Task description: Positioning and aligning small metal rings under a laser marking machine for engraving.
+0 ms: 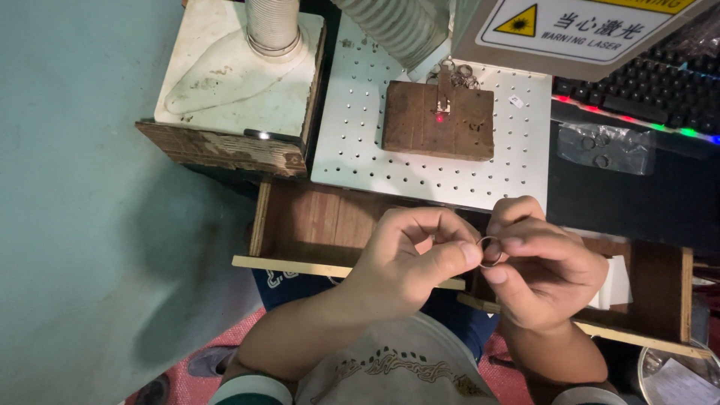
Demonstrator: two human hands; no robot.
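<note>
Two hands meet over an open wooden drawer point(330, 225), and both pinch one small metal ring point(490, 251). The left hand point(409, 259) nips the ring's near edge between thumb and forefinger; the right hand point(540, 270) closes thumb and fingertips on its other side, remaining fingers curled in. Held this way, close below the camera, the ring seems turned up for a look or for working its split, though which cannot be told.

Beyond the hands lies a white perforated plate point(360, 142), its holes likely there for fixing work in place. On it sits a wooden block point(439, 120) with a red light spot point(440, 118) on a small metal piece at its top edge; the block appears to raise the piece to the beam. More rings point(456, 73) lie bunched behind the block.

Upper right, a white rectangular sign point(570, 26) carries a yellow warning triangle and dark lettering. Below it a clear plastic bag point(606, 148) holding rings rests on a dark surface, beside a keyboard point(652, 94) with coloured backlight. At left, ribbed hoses point(274, 26) rise from a worn white box point(240, 75).
</note>
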